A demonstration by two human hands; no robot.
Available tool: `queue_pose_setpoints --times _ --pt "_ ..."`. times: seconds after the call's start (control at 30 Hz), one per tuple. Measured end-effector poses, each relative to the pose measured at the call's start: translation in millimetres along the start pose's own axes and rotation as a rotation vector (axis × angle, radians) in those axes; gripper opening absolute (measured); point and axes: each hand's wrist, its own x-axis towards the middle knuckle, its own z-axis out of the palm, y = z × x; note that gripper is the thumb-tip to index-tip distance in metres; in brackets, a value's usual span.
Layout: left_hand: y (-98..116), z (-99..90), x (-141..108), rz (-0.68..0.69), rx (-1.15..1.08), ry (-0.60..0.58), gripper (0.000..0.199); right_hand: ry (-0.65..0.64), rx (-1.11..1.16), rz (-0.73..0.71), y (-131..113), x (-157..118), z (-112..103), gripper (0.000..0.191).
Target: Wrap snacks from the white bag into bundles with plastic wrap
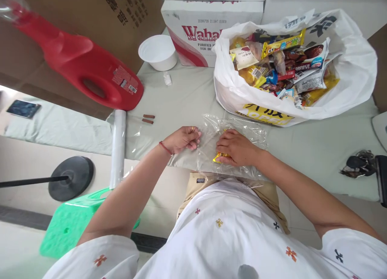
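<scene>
A clear plastic bag (250,130) lies spread over the front edge of the cloth-covered table, wrinkled and see-through. At its left side my left hand (185,140) is closed, its curled fingertips pinching the bag's edge. My right hand (237,148) rests over the bag with its fingers wrapped around a small yellow snack packet (222,155). Most of that packet is hidden beneath the fingers. Whether it is inside the bag or on top of it, I cannot tell.
Behind my right hand stands a white shopping bag (229,87) full of packaged snacks. A white bowl (159,55), a red jug (90,65) and a clear plastic roll (118,150) are to the left. Two brown pieces (148,118) lie nearby; keys (359,164) sit far right.
</scene>
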Motion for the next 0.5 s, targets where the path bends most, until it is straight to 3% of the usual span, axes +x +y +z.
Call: queue_pose_setpoints --times 0.17,0.3,0.5 --pt "-4.7 -0.1 -9.9 -0.004 0.058 0.016 0.063 -0.019 -0.012 0.001 0.1 -0.1 1.0 0.035" --pt "-13.5 23.0 -24.8 -0.018 0.029 0.076 0.073 -0.042 -0.026 -0.004 0.9 1.0 3.0 0.037" --pt "-26.5 56.0 -33.9 0.127 -0.043 0.246 0.053 -0.052 0.046 -0.008 3.1 -0.8 -3.1 0.042"
